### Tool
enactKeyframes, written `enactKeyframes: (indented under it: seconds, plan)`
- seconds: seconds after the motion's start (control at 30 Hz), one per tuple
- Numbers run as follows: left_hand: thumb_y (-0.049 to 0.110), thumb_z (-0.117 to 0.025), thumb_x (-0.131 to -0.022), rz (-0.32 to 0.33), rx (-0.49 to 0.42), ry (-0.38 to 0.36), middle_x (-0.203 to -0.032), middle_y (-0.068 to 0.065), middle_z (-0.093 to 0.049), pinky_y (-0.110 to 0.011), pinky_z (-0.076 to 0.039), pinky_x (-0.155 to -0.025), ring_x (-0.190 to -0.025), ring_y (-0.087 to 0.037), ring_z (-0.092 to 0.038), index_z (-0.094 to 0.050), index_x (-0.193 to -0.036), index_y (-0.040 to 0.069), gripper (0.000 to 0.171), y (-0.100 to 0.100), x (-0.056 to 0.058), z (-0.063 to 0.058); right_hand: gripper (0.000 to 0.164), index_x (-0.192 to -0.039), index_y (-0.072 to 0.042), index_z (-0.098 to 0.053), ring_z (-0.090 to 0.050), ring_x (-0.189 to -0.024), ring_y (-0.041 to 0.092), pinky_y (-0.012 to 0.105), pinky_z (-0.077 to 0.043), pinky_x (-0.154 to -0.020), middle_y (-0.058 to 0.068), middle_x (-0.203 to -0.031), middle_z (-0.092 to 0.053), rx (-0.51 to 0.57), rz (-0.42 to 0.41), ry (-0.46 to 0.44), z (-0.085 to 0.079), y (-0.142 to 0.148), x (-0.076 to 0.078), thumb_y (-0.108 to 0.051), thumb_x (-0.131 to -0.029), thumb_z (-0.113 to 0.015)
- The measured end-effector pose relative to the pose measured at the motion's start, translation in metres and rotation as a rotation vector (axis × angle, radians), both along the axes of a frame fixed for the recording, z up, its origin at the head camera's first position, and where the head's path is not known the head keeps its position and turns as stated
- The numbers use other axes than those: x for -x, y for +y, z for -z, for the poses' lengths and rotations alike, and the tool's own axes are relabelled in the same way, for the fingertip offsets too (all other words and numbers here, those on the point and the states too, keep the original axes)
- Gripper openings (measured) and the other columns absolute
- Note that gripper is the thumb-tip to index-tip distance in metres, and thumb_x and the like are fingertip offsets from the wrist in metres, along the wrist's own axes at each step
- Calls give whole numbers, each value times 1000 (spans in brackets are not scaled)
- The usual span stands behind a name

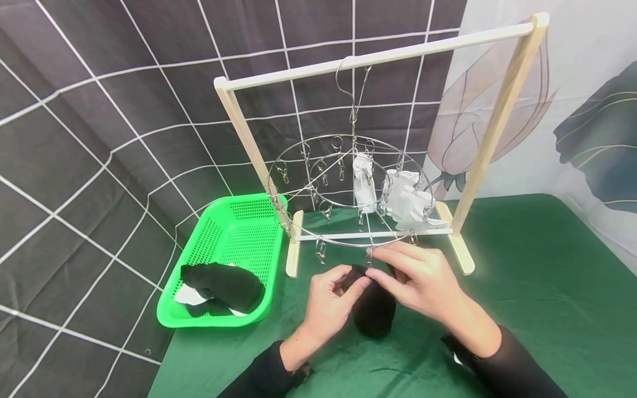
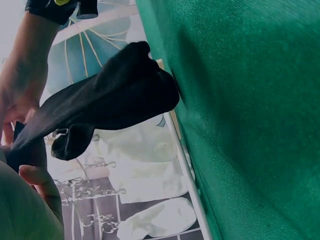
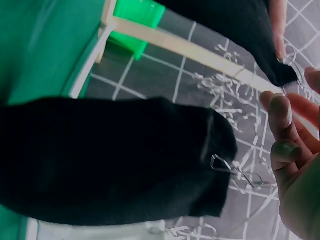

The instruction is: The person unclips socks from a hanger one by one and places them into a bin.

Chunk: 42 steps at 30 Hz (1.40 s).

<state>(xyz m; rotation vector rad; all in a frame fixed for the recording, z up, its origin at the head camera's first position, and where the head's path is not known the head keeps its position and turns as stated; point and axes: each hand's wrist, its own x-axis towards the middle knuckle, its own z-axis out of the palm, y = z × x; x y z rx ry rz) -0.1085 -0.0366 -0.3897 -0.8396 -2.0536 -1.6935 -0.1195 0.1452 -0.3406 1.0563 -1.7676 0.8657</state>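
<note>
A black sock hangs below the front rim of a round wire clip hanger. My left hand pinches the sock's top edge between thumb and fingers. Beside it, my right hand pinches a small metal clip at that edge. In the right wrist view, the right fingertips meet the corner of the held sock. Nearer that camera, another black sock hangs from its own clip; the right hand mostly hides it in the head view.
White socks hang at the hanger's back right, among several bare clips. A wooden stand carries the hanger. To the left, a green basket holds black socks and something white. Green cloth covers the table.
</note>
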Motion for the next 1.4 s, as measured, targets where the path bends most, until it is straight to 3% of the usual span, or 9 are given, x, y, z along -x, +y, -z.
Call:
enactKeyframes:
  seconds: [0.17, 0.27, 0.43, 0.6, 0.83, 0.97, 1.17, 1.27, 1.4]
  plan:
    - [-1, -72, -81, 0, -3, 15, -69, -13, -71, -21, -41, -35, -47, -8, -48, -71, -88, 0, 8, 1, -1, 1, 29, -92, -3, -77, -67, -67, 17, 29, -57, -56, 11, -82, -75, 43, -61, -60, 8, -7, 1, 0, -63, -83]
    - [-1, -71, -81, -5, 0, 30, -66, -12, -70, -20, -39, -34, -45, -8, -46, -70, -87, -1, 6, 2, -2, 2, 28, -87, -3, -77, -69, -75, 22, 34, -59, -65, 11, -80, -75, 90, -83, -102, 9, -11, 0, 6, -61, -82]
    - [0, -72, -80, -13, 14, 21, -64, -11, -69, -18, -39, -35, -46, -7, -46, -69, -85, 0, 5, 3, -3, 1, 26, -80, 0, -76, -68, -67, 19, 28, -56, -54, 12, -74, -74, 160, -110, -164, 6, -14, -4, 13, -58, -79]
    - [3, -72, -81, -8, 38, -3, -64, -10, -68, -16, -40, -37, -48, -6, -47, -69, -85, 1, 5, 3, -6, 2, 25, -78, 0, -74, -53, -51, 8, 18, -40, -41, 12, -69, -72, 202, -92, -166, 6, -15, -6, 15, -58, -77]
    - [4, -71, -83, -42, 58, -80, -67, -12, -71, -18, -44, -38, -49, -6, -51, -69, -83, 0, 4, -14, -10, 5, 25, -77, 0, -74, -45, -47, 4, 15, -33, -39, 11, -68, -72, 242, -71, -150, 4, -13, -6, 15, -57, -77]
    - [5, -71, -83, -204, 50, -137, -64, -9, -66, -19, -43, -42, -52, -5, -47, -67, -79, 0, 8, -44, -3, 2, 26, -76, 0, -74, -44, -47, 4, 14, -33, -39, 10, -67, -71, 241, -75, -136, 3, -12, -5, 16, -57, -77]
    - [22, -72, -84, -488, -11, -276, -44, 2, -41, -19, -35, -26, -30, -6, -39, -68, -88, -6, 29, -110, 17, -2, 24, -76, -1, -74, -43, -47, 2, 13, -32, -39, 9, -68, -71, 227, -69, -129, 5, -12, -4, 14, -58, -77]
    - [34, -71, -82, -625, -48, -336, -48, 0, -54, -21, -40, -25, -28, -11, -47, -70, -107, 0, 42, -146, 26, -2, 23, -76, -2, -74, -44, -47, 2, 13, -33, -40, 9, -68, -71, 220, -70, -124, 6, -12, -5, 14, -59, -77]
    - [37, -69, -84, -757, -8, -384, -55, -1, -62, -19, -41, -28, -32, -14, -50, -68, -101, 3, 38, -190, 34, -2, 23, -76, -1, -74, -44, -47, 3, 14, -33, -40, 9, -68, -71, 218, -64, -114, 5, -12, -5, 14, -59, -76]
